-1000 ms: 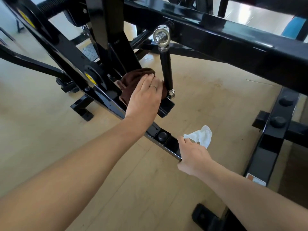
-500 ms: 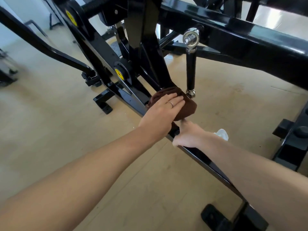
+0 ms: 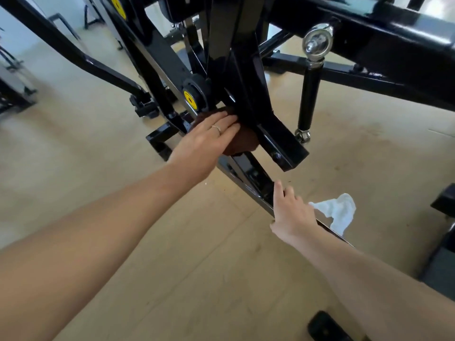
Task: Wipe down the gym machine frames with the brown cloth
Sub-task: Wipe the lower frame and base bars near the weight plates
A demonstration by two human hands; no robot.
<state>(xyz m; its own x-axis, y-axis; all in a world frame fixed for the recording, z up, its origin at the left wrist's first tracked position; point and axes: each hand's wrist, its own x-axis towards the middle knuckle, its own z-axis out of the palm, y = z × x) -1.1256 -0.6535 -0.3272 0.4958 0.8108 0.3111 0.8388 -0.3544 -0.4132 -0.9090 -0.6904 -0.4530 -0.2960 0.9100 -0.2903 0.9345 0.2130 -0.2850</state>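
Since half a second ago we have slid our left hand (image 3: 206,141) and the brown cloth (image 3: 240,143) up the low black rail (image 3: 248,171) toward the pivot, while our right hand (image 3: 291,212) has dropped back down the same rail, so the two hands, then touching, are now apart. We press the cloth with straight, flat fingers against the sloping black arm (image 3: 248,77) where it meets the rail; one thin ring (image 3: 216,128) sits on a finger of that hand. Most of the cloth is hidden under the palm and behind the arm. Our right hand rests on the rail's upper edge, fingers bent over the far side and thumb below, and a single white rag (image 3: 337,211) shows just beyond it (whether the fingers pinch it we cannot tell). We count two cloths in all, one brown and one white, and two yellow round stickers: one on the pivot hub (image 3: 190,99) just above our left hand, one near the top edge (image 3: 118,7). Their print is too small to read. One black link rod (image 3: 309,94) hangs upright from a chrome eye bolt (image 3: 317,44) to the right of the arm. Beneath lies a pale wooden floor (image 3: 86,156).
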